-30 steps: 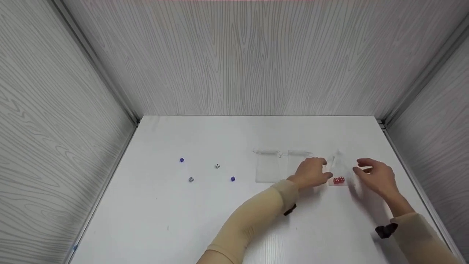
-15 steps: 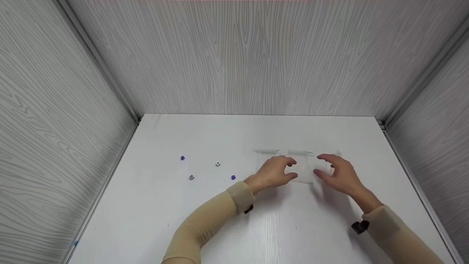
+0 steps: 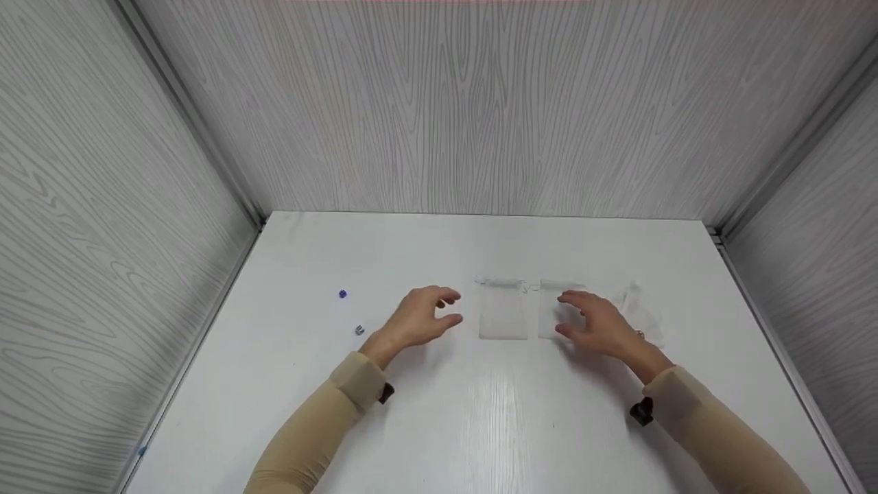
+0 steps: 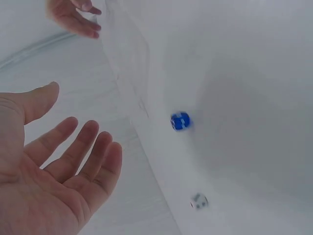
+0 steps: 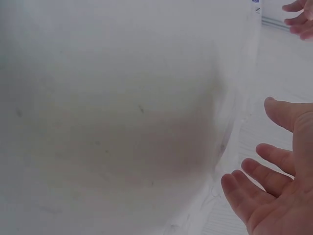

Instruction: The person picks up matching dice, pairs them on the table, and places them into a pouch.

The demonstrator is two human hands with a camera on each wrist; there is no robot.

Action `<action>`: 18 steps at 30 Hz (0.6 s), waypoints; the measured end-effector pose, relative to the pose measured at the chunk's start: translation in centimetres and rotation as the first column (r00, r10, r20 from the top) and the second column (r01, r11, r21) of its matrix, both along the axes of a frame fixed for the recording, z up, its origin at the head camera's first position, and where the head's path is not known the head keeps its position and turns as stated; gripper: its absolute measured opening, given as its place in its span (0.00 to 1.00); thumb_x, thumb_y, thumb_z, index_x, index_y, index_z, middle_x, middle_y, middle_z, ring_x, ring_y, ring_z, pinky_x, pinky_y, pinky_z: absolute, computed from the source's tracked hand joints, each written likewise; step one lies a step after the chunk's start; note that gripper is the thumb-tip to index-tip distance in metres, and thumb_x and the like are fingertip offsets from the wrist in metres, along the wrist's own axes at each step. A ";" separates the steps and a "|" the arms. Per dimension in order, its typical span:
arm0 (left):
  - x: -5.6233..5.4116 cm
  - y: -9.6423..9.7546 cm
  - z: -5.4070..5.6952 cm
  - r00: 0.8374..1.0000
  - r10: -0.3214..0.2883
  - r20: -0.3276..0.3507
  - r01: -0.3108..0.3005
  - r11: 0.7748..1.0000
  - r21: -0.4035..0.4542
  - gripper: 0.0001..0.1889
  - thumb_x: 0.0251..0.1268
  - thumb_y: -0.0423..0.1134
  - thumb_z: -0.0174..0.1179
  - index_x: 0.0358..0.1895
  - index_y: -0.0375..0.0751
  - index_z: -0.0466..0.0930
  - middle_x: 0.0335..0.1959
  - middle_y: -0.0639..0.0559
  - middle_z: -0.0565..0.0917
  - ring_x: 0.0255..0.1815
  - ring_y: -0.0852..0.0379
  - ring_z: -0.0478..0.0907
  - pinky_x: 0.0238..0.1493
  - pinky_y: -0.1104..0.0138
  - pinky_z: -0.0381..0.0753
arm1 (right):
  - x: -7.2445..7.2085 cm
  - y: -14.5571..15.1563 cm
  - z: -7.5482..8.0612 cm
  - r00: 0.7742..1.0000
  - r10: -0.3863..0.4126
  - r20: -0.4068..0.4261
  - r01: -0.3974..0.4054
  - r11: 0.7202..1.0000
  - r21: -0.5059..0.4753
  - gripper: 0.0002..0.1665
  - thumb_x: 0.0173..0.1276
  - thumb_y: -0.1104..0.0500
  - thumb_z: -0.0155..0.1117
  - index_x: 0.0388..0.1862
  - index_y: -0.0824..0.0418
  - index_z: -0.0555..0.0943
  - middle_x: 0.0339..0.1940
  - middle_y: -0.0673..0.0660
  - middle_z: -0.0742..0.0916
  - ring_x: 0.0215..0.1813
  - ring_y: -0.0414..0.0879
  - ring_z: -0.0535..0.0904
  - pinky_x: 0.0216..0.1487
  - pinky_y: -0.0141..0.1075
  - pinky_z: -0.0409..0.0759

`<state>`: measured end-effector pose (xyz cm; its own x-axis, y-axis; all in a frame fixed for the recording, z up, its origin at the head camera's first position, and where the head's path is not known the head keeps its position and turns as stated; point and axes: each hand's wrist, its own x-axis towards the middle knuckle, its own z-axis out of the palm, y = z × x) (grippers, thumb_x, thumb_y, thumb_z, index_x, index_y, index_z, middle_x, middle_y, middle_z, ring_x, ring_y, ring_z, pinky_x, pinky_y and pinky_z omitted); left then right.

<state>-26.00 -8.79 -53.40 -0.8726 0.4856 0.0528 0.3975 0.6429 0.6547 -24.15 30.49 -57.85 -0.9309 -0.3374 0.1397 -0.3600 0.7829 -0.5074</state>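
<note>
Both hands have slid left since half a second ago, the left hand (image 3: pixel 415 321) furthest, off the pouches and across to the dice side. Closest to me on the feed are the tan sleeves (image 3: pixel 312 418), each with a black wrist unit (image 3: pixel 642 411), over the white table (image 3: pixel 521 439). Left hand has thumb and fingers spread apart, nothing between them; same deal with the right hand (image 3: pixel 598 328), which is over the middle pouch (image 3: pixel 549 309) (can't tell if it's touching).

Head cam alone would fool me, because two loose dice it showed earlier are now behind the left hand. Left wrist cam picks up a blue die (image 4: pixel 180 120) and a white die (image 4: pixel 199 200) on the tabletop, apart from those fingers, and they look like the covered pair. Head cam does get a second blue die (image 3: pixel 342 293) and a silvery die (image 3: pixel 359 330), both out to that hand's left. Left pouch (image 3: pixel 503 312) lies flat between the two hands. Past the right hand is the right pouch (image 3: pixel 648 312), a reddish bit (image 3: pixel 640 334) peeking out by the wrist. Furthest off: wood-grain back wall (image 3: pixel 439 103).
</note>
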 end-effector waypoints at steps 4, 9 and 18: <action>0.1 -4.2 -0.1 0.995 0.101 -0.011 -0.101 0.995 0.007 0.22 0.79 0.41 0.71 0.70 0.37 0.85 0.65 0.38 0.90 0.67 0.37 0.87 0.69 0.44 0.86 | -0.4 -0.5 -0.7 1.000 0.002 0.028 -0.004 0.998 0.066 0.35 0.75 0.55 0.76 0.76 0.70 0.80 0.78 0.72 0.83 0.81 0.74 0.77 0.81 0.68 0.74; 0.3 -9.1 -0.9 0.974 0.227 -0.026 -0.227 0.974 -0.015 0.22 0.76 0.38 0.74 0.67 0.34 0.87 0.63 0.36 0.91 0.66 0.34 0.87 0.68 0.42 0.86 | -0.6 -0.8 -1.1 0.998 0.009 0.059 -0.017 0.992 0.128 0.37 0.73 0.55 0.77 0.75 0.71 0.80 0.77 0.73 0.84 0.80 0.74 0.77 0.83 0.67 0.73; 0.9 -14.7 -2.6 0.923 0.382 0.040 -0.376 0.920 -0.113 0.24 0.73 0.39 0.74 0.69 0.34 0.86 0.68 0.34 0.88 0.70 0.32 0.84 0.72 0.39 0.82 | -0.8 -0.9 -1.0 0.999 0.030 0.015 -0.032 0.982 0.185 0.29 0.77 0.57 0.75 0.69 0.73 0.84 0.73 0.72 0.86 0.77 0.73 0.80 0.80 0.66 0.76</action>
